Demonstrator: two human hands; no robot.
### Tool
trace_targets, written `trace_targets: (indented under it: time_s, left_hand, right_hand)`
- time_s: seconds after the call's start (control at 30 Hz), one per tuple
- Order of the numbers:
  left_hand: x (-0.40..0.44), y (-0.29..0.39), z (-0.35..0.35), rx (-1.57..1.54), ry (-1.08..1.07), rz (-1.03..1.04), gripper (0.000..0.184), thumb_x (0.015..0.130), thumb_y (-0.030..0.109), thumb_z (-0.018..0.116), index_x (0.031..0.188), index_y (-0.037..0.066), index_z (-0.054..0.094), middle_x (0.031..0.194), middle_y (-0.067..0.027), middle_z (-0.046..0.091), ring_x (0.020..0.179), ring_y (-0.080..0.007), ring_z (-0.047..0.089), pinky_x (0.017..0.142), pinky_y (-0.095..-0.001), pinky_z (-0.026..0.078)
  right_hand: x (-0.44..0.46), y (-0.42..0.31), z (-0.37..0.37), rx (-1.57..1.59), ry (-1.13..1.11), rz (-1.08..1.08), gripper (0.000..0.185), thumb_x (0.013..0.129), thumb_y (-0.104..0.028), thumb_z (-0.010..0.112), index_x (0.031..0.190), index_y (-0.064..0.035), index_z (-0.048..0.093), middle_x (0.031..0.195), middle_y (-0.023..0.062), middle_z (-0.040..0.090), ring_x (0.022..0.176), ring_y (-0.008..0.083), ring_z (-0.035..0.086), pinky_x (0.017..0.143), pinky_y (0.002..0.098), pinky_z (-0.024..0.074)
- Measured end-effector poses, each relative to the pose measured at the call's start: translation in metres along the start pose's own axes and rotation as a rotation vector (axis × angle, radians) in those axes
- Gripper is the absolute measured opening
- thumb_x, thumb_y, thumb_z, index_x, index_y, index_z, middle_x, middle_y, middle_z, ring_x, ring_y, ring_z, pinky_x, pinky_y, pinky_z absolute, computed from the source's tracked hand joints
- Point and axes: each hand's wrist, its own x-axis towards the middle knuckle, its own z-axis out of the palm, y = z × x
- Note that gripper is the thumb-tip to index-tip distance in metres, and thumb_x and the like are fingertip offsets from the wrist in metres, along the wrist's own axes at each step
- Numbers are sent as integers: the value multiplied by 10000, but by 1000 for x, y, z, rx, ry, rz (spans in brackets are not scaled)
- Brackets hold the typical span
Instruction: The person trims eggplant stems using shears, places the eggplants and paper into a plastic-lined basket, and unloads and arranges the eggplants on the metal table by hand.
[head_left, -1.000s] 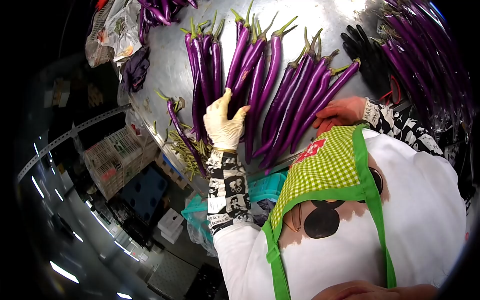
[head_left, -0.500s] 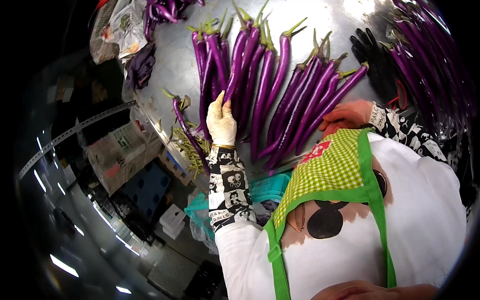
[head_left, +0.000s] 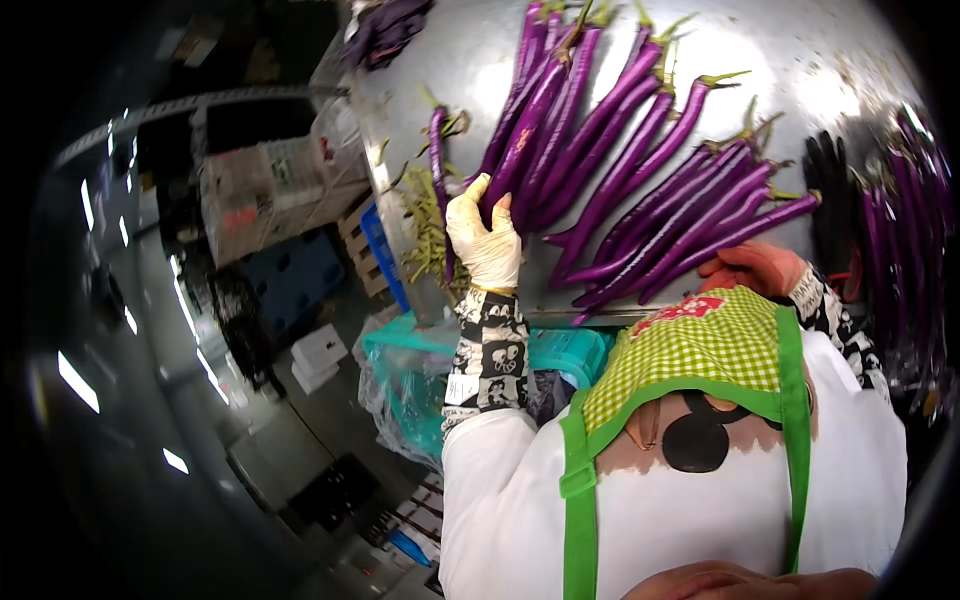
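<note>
My left hand (head_left: 484,240), in a thin cream glove, grips the lower end of a long purple eggplant (head_left: 530,135) between thumb and fingers. This eggplant lies among several others on the metal table (head_left: 410,100), green stems pointing away from me. My right hand (head_left: 752,268), in an orange-red glove, is curled at the table's near edge, close to the lower ends of a second group of eggplants (head_left: 690,215). Whether anything is in its folded fingers is hidden. One thin eggplant (head_left: 440,180) lies to the left, beside a heap of green trimmings (head_left: 425,230).
A black glove (head_left: 828,185) and bagged eggplants (head_left: 905,240) lie at the right. A dark cloth (head_left: 388,30) is at the far left corner. Below the near edge stands a teal crate (head_left: 410,370) with clear plastic. A wrapped box (head_left: 275,195) stands beyond the left edge.
The view has shifted, so the table appears further right and higher. My left hand keeps its grip low on the eggplant, its thumb and fingers wider apart. My right hand stays curled.
</note>
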Motion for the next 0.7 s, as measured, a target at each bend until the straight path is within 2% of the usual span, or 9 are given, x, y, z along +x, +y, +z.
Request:
trace_targets:
  time_s: [0.13, 0.23, 0.27, 0.33, 0.4, 0.53, 0.57, 0.63, 0.7]
  left_hand:
    - [-18, -45, -18, -105, 149, -311, 297, 877, 70, 728, 1136, 9, 596, 1038, -72, 612, 936, -182, 591, 855, -310, 488]
    - [-23, -87, -37, -151, 331, -429, 281, 890, 72, 718, 1125, 8, 578, 984, -61, 633, 829, -157, 595, 786, -276, 499]
    - [-23, -104, -45, -97, 338, -470, 273, 894, 77, 715, 1122, 11, 580, 974, -58, 634, 816, -156, 591, 765, -278, 496]
    - [-33, -156, -56, 32, 349, -486, 256, 901, 91, 710, 1113, 18, 587, 954, -53, 634, 803, -153, 585, 736, -286, 488]
    - [-33, -168, -66, 134, 320, -516, 251, 915, 127, 700, 1117, 13, 606, 958, -71, 649, 836, -170, 595, 774, -300, 484]
    - [-36, -204, -61, 164, 201, -460, 289, 932, 188, 670, 1149, -1, 639, 1048, -134, 664, 955, -273, 624, 888, -346, 472]
    - [-41, -225, -50, 231, 216, -361, 256, 932, 142, 666, 1140, -3, 628, 1045, -143, 661, 967, -257, 625, 898, -340, 480]
    - [-27, -211, -36, -144, 203, -543, 240, 921, 95, 675, 1129, -9, 613, 1016, -137, 654, 965, -234, 625, 886, -334, 502]
    - [-13, -208, -23, -148, 225, -474, 259, 891, 73, 711, 1111, -21, 612, 998, -109, 663, 890, -201, 640, 838, -318, 523]
  right_hand:
    - [-16, 27, 13, 456, -34, 164, 559, 942, -54, 618, 1412, 29, 327, 1197, 296, 616, 1090, 365, 661, 919, 421, 534]
    - [5, -4, 3, 1033, 149, 626, 541, 973, -60, 568, 1445, -18, 307, 1229, 300, 597, 1137, 339, 643, 964, 404, 512]
    - [0, 4, 5, 650, 60, 341, 524, 977, -64, 562, 1439, -20, 319, 1236, 307, 590, 1142, 333, 641, 968, 399, 511]
    - [-4, 13, 9, 367, -27, 74, 502, 980, -75, 561, 1427, -18, 339, 1245, 305, 588, 1142, 323, 642, 967, 389, 511]
    - [-4, 17, 12, 567, -24, 106, 491, 977, -88, 571, 1411, -13, 355, 1247, 287, 598, 1132, 316, 648, 956, 379, 515]
    - [-5, 8, 5, 318, -25, 212, 500, 954, -106, 615, 1383, -3, 380, 1222, 219, 641, 1078, 337, 666, 904, 397, 532]
    - [-6, 6, 2, 231, -20, 197, 483, 957, -108, 612, 1374, -7, 390, 1220, 213, 644, 1078, 343, 663, 902, 401, 531]
    - [-12, 4, 0, 179, 15, 183, 449, 963, -113, 605, 1356, -14, 411, 1215, 202, 651, 1077, 354, 656, 897, 409, 529]
    - [-10, 1, 1, 124, 26, 161, 431, 967, -105, 596, 1348, -17, 418, 1210, 203, 653, 1063, 358, 660, 883, 412, 534]
